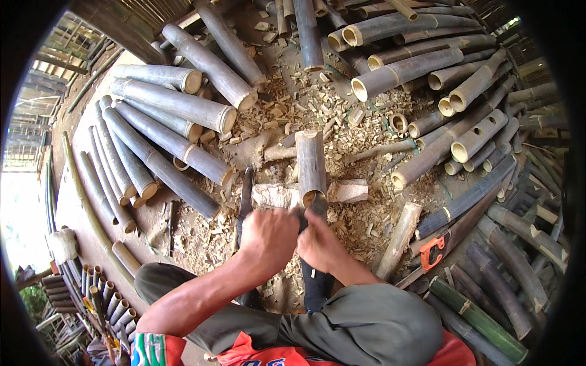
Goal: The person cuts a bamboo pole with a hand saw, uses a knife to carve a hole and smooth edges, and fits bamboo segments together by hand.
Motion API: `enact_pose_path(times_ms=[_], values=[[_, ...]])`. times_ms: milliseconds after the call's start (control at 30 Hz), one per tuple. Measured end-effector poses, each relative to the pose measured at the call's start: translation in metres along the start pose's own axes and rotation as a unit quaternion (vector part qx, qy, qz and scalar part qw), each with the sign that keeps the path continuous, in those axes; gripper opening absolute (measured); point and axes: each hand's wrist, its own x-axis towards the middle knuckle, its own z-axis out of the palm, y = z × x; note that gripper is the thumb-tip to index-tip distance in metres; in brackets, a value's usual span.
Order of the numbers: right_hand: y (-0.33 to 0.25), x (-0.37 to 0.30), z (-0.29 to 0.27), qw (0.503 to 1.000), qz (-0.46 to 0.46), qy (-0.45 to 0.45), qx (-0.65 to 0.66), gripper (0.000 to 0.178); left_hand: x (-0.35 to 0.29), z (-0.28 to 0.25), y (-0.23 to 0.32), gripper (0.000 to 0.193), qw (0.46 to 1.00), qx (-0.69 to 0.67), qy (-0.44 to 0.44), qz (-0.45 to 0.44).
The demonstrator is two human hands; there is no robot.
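In front of my knees, my left hand (271,236) is a closed fist, with a dark piece of a tool (302,220) showing at its right side. My right hand (318,243) sits close beside it, fingers curled and thumb up near that dark piece. What the fingers hold is mostly hidden. Just beyond the hands, a short bamboo section (311,161) rests across a pale log (278,194), its cut end facing me. A narrow dark shape (246,190) stands left of the log; I cannot tell what it is.
Wood chips (278,116) cover the ground around the log. Cut bamboo poles (177,104) fan out at left; more bamboo (415,70) is stacked at right. An orange-handled saw (432,253) lies right of my knee, near a pale stick (400,241) and a green bamboo pole (479,320).
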Motion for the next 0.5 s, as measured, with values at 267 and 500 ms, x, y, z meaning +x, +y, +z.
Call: enact_pose_path(times_ms=[267, 500], values=[[-0.075, -0.067, -0.018, 0.627, -0.023, 0.202, -0.752, 0.029, 0.050, 0.022, 0.084, 0.073, 0.921, -0.089, 0.040, 0.377], [-0.162, -0.040, 0.049, 0.127, 0.010, 0.152, -0.980, 0.022, 0.125, 0.057, 0.084, 0.099, 0.906, -0.324, 0.130, 0.238]])
